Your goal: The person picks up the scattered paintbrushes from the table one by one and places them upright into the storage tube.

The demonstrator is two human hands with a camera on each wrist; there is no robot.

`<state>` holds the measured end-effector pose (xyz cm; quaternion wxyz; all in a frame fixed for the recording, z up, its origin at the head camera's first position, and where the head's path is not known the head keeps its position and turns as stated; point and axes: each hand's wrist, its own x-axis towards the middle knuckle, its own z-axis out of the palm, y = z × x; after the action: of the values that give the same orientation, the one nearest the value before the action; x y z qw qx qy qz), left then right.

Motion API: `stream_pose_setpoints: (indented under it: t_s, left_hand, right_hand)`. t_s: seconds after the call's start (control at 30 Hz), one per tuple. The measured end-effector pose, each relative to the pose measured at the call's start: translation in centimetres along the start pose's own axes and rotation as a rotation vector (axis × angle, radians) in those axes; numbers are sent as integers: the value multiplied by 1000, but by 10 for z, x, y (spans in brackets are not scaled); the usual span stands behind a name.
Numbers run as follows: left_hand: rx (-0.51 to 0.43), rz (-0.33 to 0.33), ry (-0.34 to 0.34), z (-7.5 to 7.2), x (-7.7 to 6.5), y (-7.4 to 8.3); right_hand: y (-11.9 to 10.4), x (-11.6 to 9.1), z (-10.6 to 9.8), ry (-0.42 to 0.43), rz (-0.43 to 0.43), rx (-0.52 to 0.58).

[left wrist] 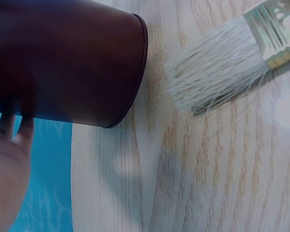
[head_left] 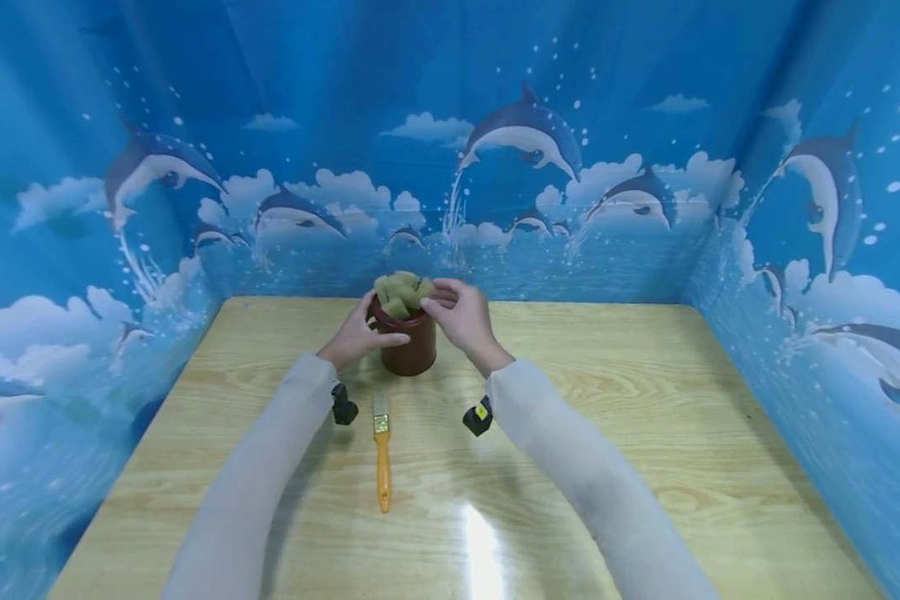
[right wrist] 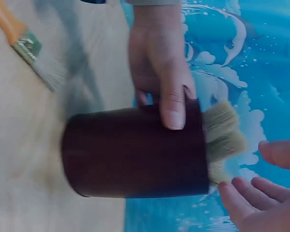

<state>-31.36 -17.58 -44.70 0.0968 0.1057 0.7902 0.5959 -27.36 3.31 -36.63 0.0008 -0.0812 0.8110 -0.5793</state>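
A dark brown cylindrical cup (head_left: 409,348) is at the back of the table, left of the middle. Several paintbrushes (right wrist: 223,130) stand in it with their pale bristles up, and their handles are hidden inside. My left hand (head_left: 356,336) grips the cup near its rim, its thumb lying along the near side in the right wrist view. Beside the bristles, my right hand (head_left: 461,315) has thumb and fingers spread apart. Its fingertips (right wrist: 227,186) are at the cup's rim; whether they touch the bristles is hard to tell. A paintbrush (head_left: 383,454) with an orange handle lies before the cup.
The wooden table (head_left: 645,417) has its far edge just behind the cup. A blue curtain (head_left: 390,75) with dolphins surrounds its back and sides. Dark wrist cameras (head_left: 478,417) hang under both sleeves, one on each side of the loose brush.
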Motion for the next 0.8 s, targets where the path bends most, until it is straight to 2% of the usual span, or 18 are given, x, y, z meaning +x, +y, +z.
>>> stream_pose_setpoints:
  t_s: [0.13, 0.3, 0.5, 0.8]
  left_hand:
    - [-10, -11, 1, 1, 1, 0]
    - [-13, -22, -11, 2, -3, 11]
    - [10, -25, -25, 4, -16, 31]
    - [-7, -34, -29, 2, -17, 30]
  right_hand:
    - [14, -10, 5, -9, 59, -9]
    - [33, -28, 16, -6, 74, -1]
    - [54, -52, 36, -104, 127, -16]
    - [75, -76, 59, -155, 152, 28]
